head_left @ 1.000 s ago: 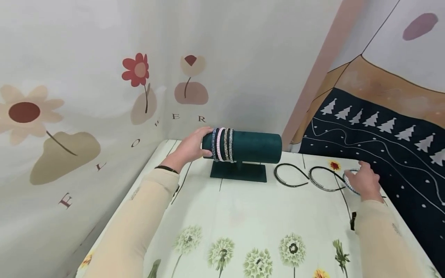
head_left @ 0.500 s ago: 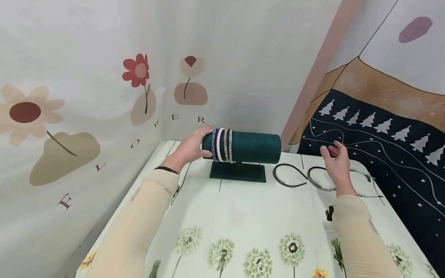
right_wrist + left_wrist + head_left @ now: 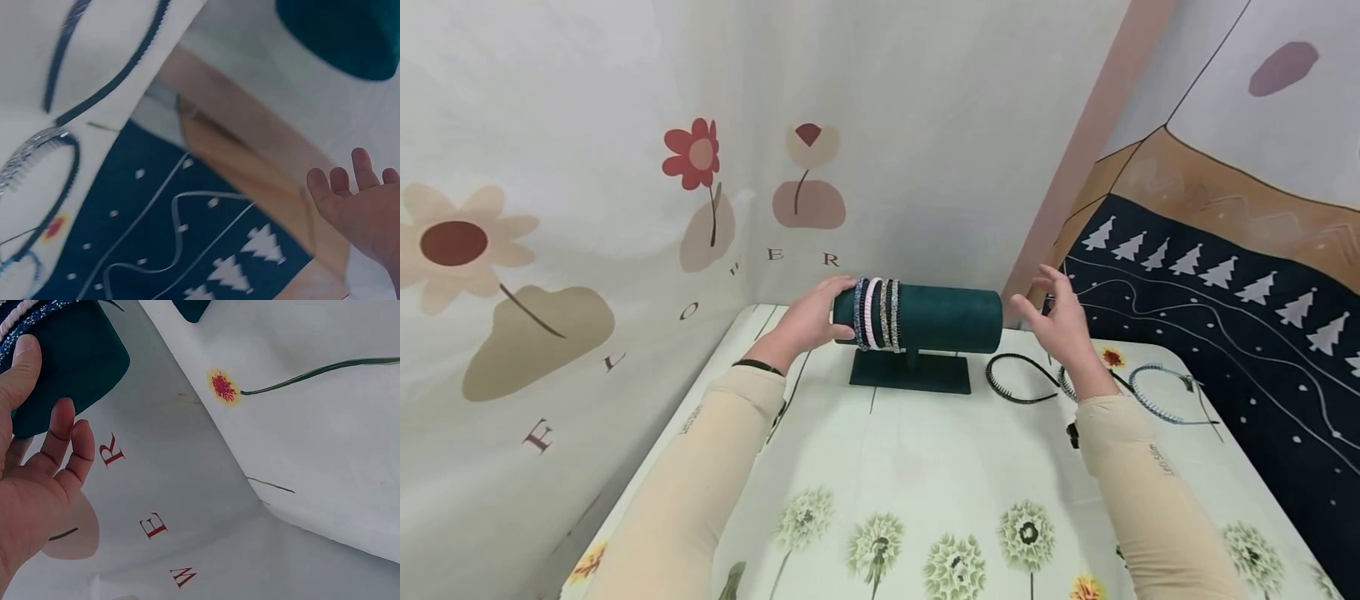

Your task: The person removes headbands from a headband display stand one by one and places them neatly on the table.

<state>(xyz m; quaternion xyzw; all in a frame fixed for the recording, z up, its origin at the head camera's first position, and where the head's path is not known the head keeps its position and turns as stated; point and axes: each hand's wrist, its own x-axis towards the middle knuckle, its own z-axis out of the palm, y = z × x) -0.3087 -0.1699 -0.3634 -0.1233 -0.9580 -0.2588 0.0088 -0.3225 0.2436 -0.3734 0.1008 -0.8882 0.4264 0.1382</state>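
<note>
A dark green roll-shaped headband display stand (image 3: 951, 318) stands near the back of the table. Around its left part sit several headbands, among them a pink headband (image 3: 870, 312) and a blue sparkly headband (image 3: 31, 322). My left hand (image 3: 811, 319) grips the stand's left end, its thumb on the front and its fingers reaching behind. Just off the opposite end, my right hand (image 3: 1062, 325) is raised with nothing in it, its thumb and fingers spread apart. The right wrist view shows that hand (image 3: 362, 206) below the green roll (image 3: 350, 37).
On the table's right side lie a black headband (image 3: 990, 377), a sparkly silver and dark headband (image 3: 25, 153) partly behind my right hand, and a light blue headband (image 3: 1153, 408). A printed fabric wall (image 3: 910, 167) rises close behind the stand.
My right hand has lifted off the light blue headband at the right and moved left to the stand's right end. The left hand has kept its grip.
</note>
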